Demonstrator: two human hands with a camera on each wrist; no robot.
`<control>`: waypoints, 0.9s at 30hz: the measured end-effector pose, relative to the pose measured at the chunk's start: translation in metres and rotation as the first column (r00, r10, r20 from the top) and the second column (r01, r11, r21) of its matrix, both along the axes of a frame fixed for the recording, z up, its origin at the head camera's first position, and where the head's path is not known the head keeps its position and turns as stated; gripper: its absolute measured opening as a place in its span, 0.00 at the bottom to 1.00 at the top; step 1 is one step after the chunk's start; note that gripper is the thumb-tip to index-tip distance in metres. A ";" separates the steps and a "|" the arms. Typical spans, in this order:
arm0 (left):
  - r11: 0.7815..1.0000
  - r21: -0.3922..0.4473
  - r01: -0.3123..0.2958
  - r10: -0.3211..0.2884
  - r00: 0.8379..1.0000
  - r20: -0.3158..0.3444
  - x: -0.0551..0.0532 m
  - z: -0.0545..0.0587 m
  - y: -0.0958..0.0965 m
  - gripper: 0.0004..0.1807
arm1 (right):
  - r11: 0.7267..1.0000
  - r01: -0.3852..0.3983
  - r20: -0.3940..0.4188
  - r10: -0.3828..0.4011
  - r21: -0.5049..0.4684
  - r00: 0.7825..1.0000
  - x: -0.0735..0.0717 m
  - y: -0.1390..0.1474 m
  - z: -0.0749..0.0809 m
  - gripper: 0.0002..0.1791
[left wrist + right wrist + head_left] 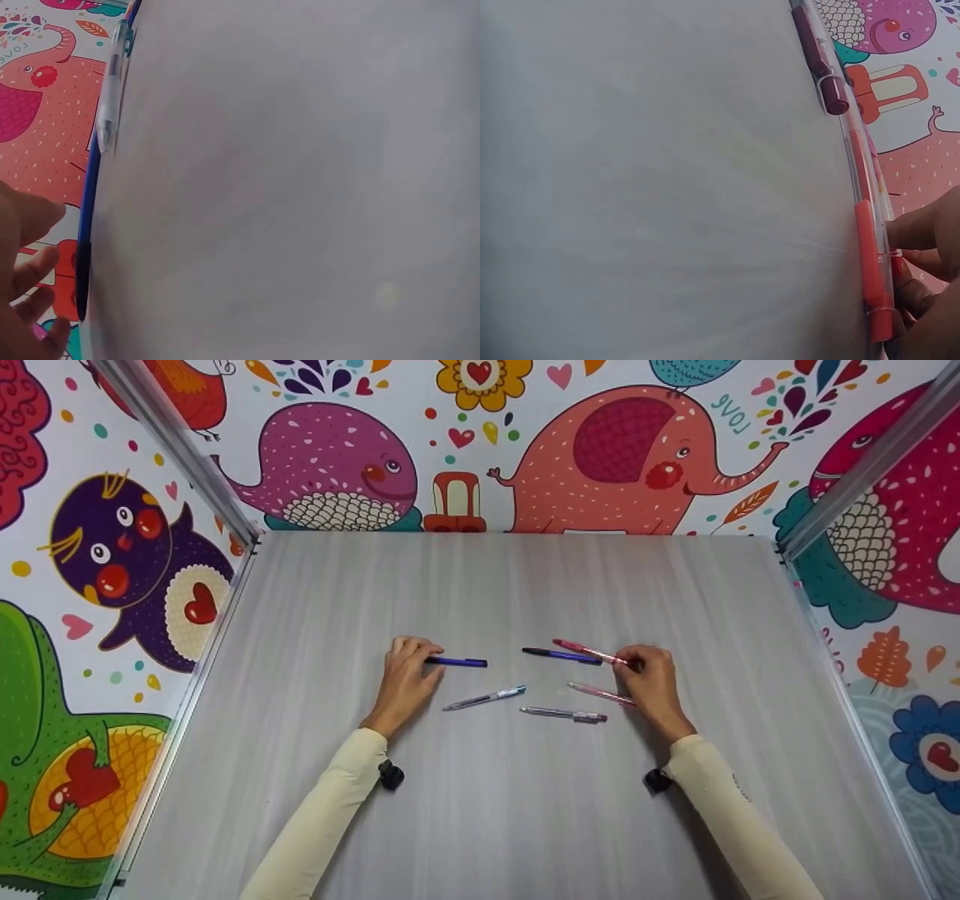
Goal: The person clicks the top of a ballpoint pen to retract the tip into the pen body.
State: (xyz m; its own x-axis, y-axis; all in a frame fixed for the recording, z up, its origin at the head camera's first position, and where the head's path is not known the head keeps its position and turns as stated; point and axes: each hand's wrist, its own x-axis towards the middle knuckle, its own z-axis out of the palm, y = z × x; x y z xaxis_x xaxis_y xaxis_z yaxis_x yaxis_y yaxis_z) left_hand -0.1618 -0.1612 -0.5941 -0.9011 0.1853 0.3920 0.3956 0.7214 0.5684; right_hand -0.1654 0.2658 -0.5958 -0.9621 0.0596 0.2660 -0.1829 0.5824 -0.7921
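My left hand [407,675] is at the left end of a dark blue pen [459,662], which lies flat on the table. In the left wrist view its thumb and fingers are spread apart beside the pen's black end. My right hand [651,679] pinches the right end of a pink-and-white pen [585,650], whose far end lies above a second blue pen [562,655]. Under that hand rests a clear pen with a pink cap [871,262], its end partly hidden by the hand in the head view.
Between the hands lie a clear pen with a light blue end [484,698] and a clear pen with a dark red end [564,714]. The pale wood-grain table [480,810] has metal rails at its sides and walls printed with cartoon animals.
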 end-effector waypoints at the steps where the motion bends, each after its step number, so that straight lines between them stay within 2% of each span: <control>1: 1.000 -0.014 0.002 -0.002 1.000 0.008 0.000 0.000 -0.001 0.14 | 1.000 -0.001 0.000 0.001 -0.001 1.000 0.000 0.000 0.000 0.06; 9: 0.997 -0.078 -0.009 0.012 0.999 0.041 -0.002 -0.003 -0.007 0.16 | 1.000 0.015 0.027 -0.015 0.005 1.000 0.004 -0.003 0.004 0.13; 13: 0.995 -0.099 -0.018 0.024 0.998 0.058 -0.002 -0.005 -0.009 0.13 | 0.999 0.032 0.008 -0.032 0.017 0.999 0.005 -0.004 0.005 0.14; 19: 0.995 -0.099 -0.016 0.023 0.998 0.064 -0.004 -0.006 -0.010 0.10 | 0.999 0.043 -0.032 -0.042 0.016 0.999 0.005 -0.006 0.004 0.14; 27: 0.996 -0.083 -0.037 0.042 0.997 0.062 -0.007 -0.008 -0.009 0.05 | 1.000 0.024 0.009 -0.024 0.008 1.000 0.009 -0.011 0.003 0.13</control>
State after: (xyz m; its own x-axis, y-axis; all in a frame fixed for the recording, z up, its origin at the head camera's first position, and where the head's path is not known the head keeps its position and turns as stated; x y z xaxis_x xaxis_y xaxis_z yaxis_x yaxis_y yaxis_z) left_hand -0.1690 -0.1700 -0.6018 -0.9309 0.1784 0.3188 0.3310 0.7809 0.5297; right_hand -0.1564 0.2552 -0.5931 -0.9628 0.0804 0.2581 -0.1620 0.5929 -0.7888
